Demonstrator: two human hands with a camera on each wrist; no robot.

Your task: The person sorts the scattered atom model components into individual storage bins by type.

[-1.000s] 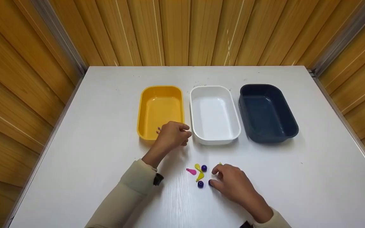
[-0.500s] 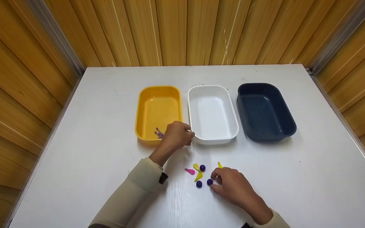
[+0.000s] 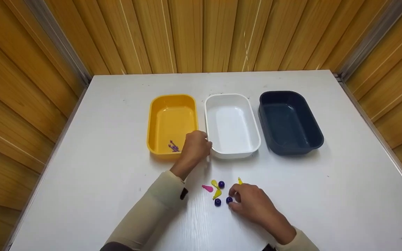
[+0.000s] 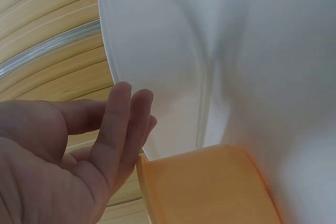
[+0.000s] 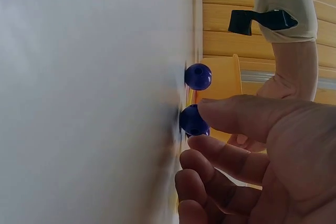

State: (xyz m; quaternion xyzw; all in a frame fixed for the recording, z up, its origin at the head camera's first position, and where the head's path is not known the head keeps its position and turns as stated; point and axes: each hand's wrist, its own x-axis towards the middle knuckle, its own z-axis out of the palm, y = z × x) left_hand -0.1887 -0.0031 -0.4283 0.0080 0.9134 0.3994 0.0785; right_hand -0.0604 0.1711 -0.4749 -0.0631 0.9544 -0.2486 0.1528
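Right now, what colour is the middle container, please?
The middle container is white, seen best in the head view.

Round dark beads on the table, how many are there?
3: one bead by the right hand, another bead left of that, a third bead beside a yellow piece. The hand may hide more.

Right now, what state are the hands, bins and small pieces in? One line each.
Yellow bin: upright, small purple pieces inside.
White bin: upright, open-topped.
Dark blue bin: upright, open-topped.
Pink piece: lying on the table.
Yellow pieces: lying down, one partly hidden.
Purple beads: all three on the table.
Left hand: fingers loosely bent, nothing visible in it.
Right hand: thumb and forefinger at one bead, firm grip unclear.
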